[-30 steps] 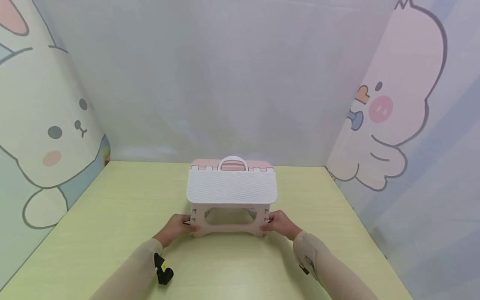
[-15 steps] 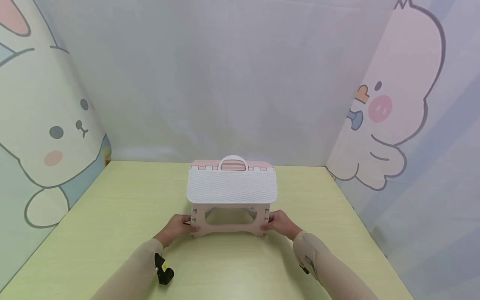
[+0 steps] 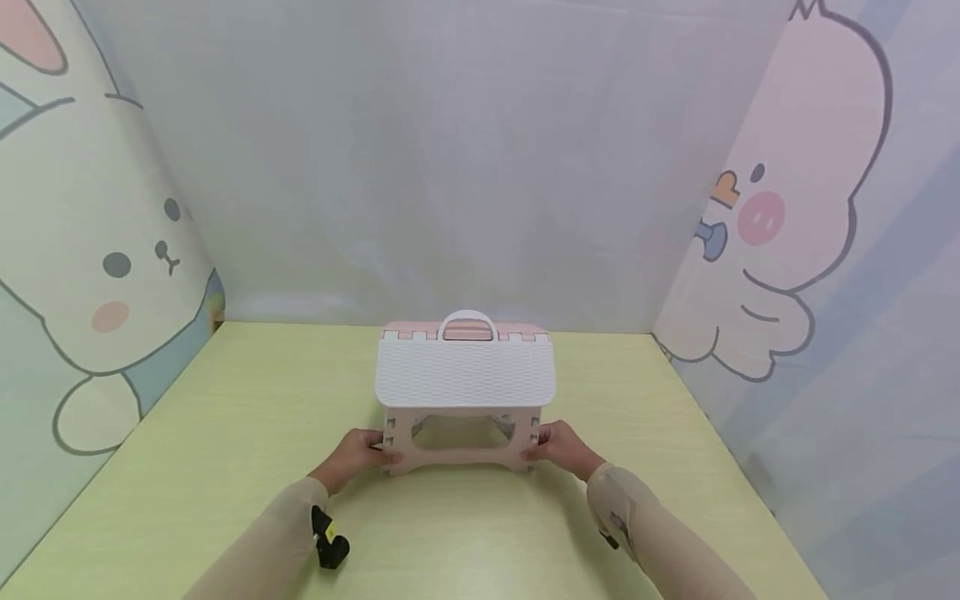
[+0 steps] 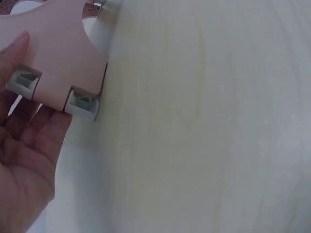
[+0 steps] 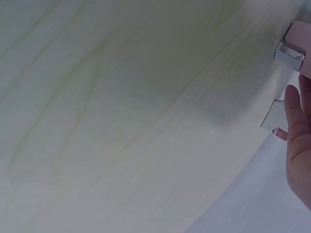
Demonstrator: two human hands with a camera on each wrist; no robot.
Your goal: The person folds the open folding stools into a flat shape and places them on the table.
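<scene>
A pink and white folding step stool (image 3: pixel 465 373) stands on the table in the head view, its white woven-textured top tilted toward me and its white carry handle (image 3: pixel 467 315) at the top. My left hand (image 3: pixel 356 457) grips the left side of its pink leg panel, the thumb on the front face and the fingers behind. On the opposite side my right hand (image 3: pixel 564 448) holds the panel's right edge the same way. In the left wrist view, the left hand (image 4: pixel 29 160) is at the pink panel (image 4: pixel 63 48) near its hinges. The right wrist view shows only part of the right hand (image 5: pixel 299 141).
The light wood-grain table (image 3: pixel 465 533) extends around the stool. A pale curtain (image 3: pixel 450 167) hangs behind it, and cartoon-printed cloth walls (image 3: pixel 817 250) stand on both sides. A black strap-like device (image 3: pixel 327 540) is on the left sleeve.
Both hands keep their hold on the stool's leg panel, and the stool stays in place. The head view has shifted very slightly.
</scene>
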